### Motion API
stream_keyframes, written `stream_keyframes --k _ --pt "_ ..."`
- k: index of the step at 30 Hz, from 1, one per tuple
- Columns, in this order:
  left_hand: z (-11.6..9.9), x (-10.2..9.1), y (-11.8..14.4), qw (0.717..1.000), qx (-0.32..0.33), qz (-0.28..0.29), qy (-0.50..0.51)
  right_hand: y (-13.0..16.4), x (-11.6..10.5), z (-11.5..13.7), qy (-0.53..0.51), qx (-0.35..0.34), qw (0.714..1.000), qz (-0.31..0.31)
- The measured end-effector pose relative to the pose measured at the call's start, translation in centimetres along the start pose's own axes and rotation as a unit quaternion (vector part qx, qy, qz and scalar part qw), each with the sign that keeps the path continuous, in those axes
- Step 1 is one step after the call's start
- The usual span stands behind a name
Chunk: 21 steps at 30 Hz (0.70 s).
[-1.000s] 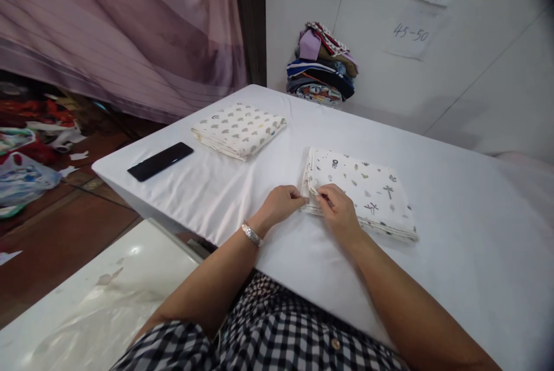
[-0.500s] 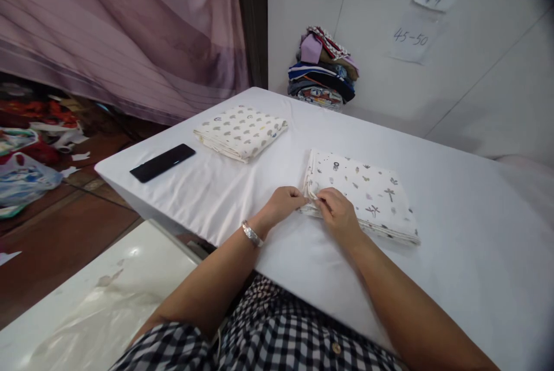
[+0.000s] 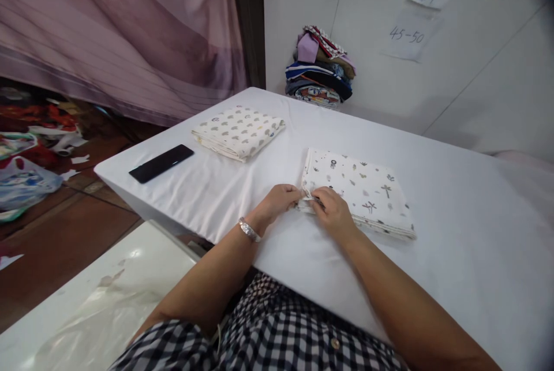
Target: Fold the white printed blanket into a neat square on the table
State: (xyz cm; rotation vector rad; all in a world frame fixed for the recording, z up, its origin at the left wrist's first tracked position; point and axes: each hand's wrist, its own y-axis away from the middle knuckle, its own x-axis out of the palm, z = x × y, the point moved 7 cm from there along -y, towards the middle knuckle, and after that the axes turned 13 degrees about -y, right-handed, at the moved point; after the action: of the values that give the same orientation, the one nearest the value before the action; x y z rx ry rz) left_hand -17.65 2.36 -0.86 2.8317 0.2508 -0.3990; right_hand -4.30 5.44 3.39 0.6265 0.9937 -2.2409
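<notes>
both hands pinch the near left corner of the folded cloth [image 3: 359, 189]: left hand [image 3: 279, 201] curled on the corner's edge, right hand [image 3: 331, 212] fingers pressed on top beside it. the cloth lies flat on the white table [image 3: 454, 255]. farther left sit a second cloth [image 3: 238, 131] and a phone [image 3: 161, 162]; a clothes pile [image 3: 320, 68] stands by the wall.

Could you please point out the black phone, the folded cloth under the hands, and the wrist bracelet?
black phone [image 3: 161, 163], head view, middle of its screen.
folded printed cloth [image 3: 367, 192], head view, top face.
silver bracelet [image 3: 249, 230], head view, band on left wrist.
</notes>
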Motion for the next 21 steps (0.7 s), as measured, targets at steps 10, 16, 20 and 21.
stream_keyframes --k 10,16,20,21 --pt "-0.7 -1.1 0.5 0.974 0.036 -0.056 -0.219 0.0 -1.1 0.2 -0.065 0.019 0.996 -0.058" --pt "-0.9 -0.9 0.7 0.955 0.055 -0.069 -0.282 0.1 -1.0 0.2 -0.067 0.017 0.996 -0.058" --pt "-0.9 -0.7 0.6 0.965 0.057 -0.054 -0.249 0.2 -1.0 0.1 -0.06 0.009 0.997 -0.055" --pt "-0.9 -0.7 0.6 0.967 0.055 -0.054 -0.241 0.2 -1.0 0.1 -0.059 0.007 0.997 -0.055"
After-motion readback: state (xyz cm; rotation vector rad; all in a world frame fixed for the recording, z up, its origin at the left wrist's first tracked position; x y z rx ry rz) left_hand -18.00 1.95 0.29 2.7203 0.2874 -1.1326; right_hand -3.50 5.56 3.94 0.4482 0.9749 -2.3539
